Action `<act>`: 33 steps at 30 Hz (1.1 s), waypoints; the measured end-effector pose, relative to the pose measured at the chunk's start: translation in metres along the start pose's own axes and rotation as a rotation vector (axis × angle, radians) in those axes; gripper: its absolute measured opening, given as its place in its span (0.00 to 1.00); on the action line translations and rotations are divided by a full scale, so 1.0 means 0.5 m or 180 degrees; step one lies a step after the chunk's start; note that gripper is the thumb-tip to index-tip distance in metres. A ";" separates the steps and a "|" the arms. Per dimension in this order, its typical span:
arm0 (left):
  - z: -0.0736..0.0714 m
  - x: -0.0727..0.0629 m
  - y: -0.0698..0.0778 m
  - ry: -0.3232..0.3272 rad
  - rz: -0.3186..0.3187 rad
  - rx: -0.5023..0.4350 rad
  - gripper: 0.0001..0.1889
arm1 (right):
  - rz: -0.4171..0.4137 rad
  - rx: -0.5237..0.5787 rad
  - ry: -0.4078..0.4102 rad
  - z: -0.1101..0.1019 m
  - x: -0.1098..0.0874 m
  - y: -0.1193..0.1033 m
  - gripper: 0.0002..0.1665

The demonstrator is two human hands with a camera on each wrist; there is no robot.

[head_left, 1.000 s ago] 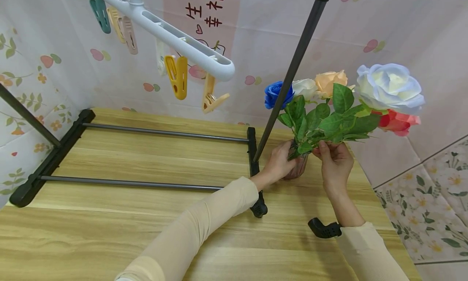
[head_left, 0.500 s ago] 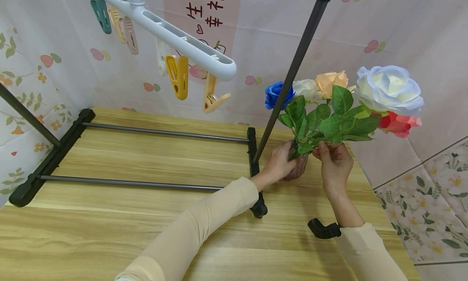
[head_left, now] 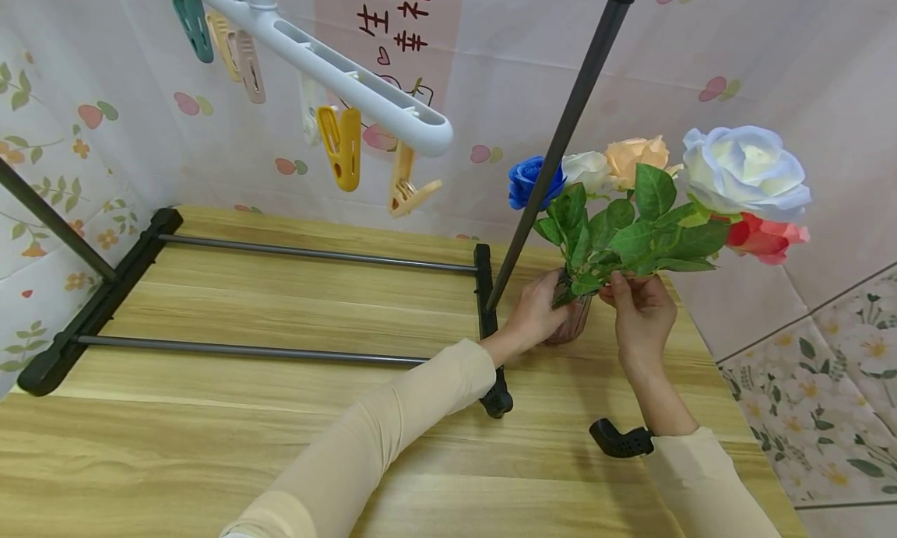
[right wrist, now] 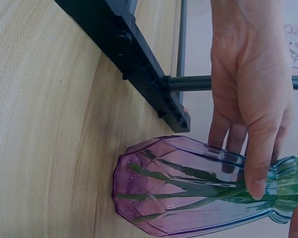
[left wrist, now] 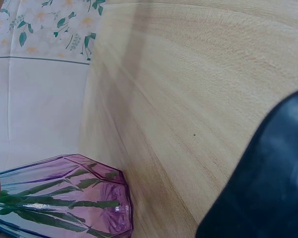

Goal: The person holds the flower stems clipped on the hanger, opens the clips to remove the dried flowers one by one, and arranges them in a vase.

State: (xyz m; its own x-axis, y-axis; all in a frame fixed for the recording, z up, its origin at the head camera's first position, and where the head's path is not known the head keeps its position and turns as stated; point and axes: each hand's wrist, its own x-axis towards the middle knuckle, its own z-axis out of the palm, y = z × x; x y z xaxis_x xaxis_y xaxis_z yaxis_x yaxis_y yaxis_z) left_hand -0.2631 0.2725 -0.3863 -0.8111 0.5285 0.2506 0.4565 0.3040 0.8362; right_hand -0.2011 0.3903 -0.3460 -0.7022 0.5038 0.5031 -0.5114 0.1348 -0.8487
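Observation:
My left hand [head_left: 534, 316] grips the neck of a faceted glass vase [right wrist: 188, 193], pink at the base and bluish at the top. The vase stands on the table with green stems [right wrist: 186, 186] inside it. Above its mouth spread a blue rose [head_left: 529, 183], a white rose [head_left: 585, 170], a peach rose [head_left: 632, 161], a large pale blue rose [head_left: 746, 172] and a red rose [head_left: 764, 238]. Just under the leaves [head_left: 634, 238], my right hand [head_left: 646, 320] pinches at a rose stem with thumb and fingers; the leaves partly hide the pinched spot.
A dark metal rack base [head_left: 483, 289] stands left of the vase, its slanting pole [head_left: 568, 117] passing before the blue rose. A pale hanger bar [head_left: 350, 75] carries several clothespins, including a yellow clothespin [head_left: 341, 149]. The table edge and a patterned wall lie to the right.
The large pale blue rose has dropped very slightly and drifted a touch left; the red rose has sunk slightly. Both hands keep nearly the same places.

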 end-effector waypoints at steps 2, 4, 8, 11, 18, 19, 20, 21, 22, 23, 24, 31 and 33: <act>-0.001 0.000 0.000 -0.0006 0.0005 -0.0003 0.28 | -0.0006 -0.0026 0.0008 -0.003 0.001 0.005 0.02; -0.001 -0.001 0.001 -0.0010 0.0006 -0.0003 0.28 | -0.0012 -0.0047 0.0014 -0.004 0.002 0.007 0.03; -0.002 -0.001 0.001 -0.0010 -0.0001 0.0018 0.27 | -0.0008 -0.0117 0.0021 0.000 -0.001 0.000 0.05; -0.001 -0.001 0.001 -0.0004 -0.0002 0.0035 0.27 | -0.0001 -0.0238 0.0018 0.008 -0.006 -0.014 0.02; -0.001 -0.001 0.001 0.0004 0.0007 0.0039 0.28 | -0.0061 -0.0612 0.0010 0.017 -0.012 -0.034 0.08; -0.001 -0.001 0.001 0.0008 0.0003 0.0047 0.28 | -0.0075 -0.0655 0.0015 0.017 -0.012 -0.034 0.08; -0.001 -0.002 0.001 0.0013 0.0003 0.0055 0.28 | -0.0082 -0.0700 0.0021 0.017 -0.011 -0.034 0.08; -0.001 -0.002 0.001 0.0015 0.0001 0.0054 0.28 | -0.0089 -0.0733 0.0029 0.017 -0.011 -0.033 0.07; -0.001 -0.002 0.001 0.0016 0.0001 0.0057 0.28 | -0.0089 -0.0763 0.0038 0.017 -0.011 -0.033 0.07; -0.001 -0.002 0.001 0.0017 -0.0002 0.0049 0.28 | -0.0087 -0.0781 0.0042 0.017 -0.011 -0.032 0.07; -0.001 -0.002 0.001 0.0013 -0.0005 0.0044 0.28 | -0.0086 -0.0789 0.0043 0.017 -0.011 -0.032 0.06; 0.000 -0.001 0.000 0.0015 -0.0006 0.0055 0.28 | -0.0078 -0.0786 0.0044 0.016 -0.011 -0.030 0.06; 0.000 -0.001 0.000 0.0016 -0.0005 0.0051 0.28 | -0.0069 -0.0785 0.0049 0.017 -0.011 -0.030 0.08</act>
State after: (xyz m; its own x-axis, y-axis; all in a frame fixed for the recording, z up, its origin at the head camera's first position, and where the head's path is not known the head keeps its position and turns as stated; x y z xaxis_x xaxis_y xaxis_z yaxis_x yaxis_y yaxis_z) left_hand -0.2625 0.2721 -0.3864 -0.8136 0.5240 0.2520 0.4611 0.3174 0.8287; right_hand -0.1937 0.3785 -0.3345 -0.6837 0.5113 0.5208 -0.3885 0.3491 -0.8528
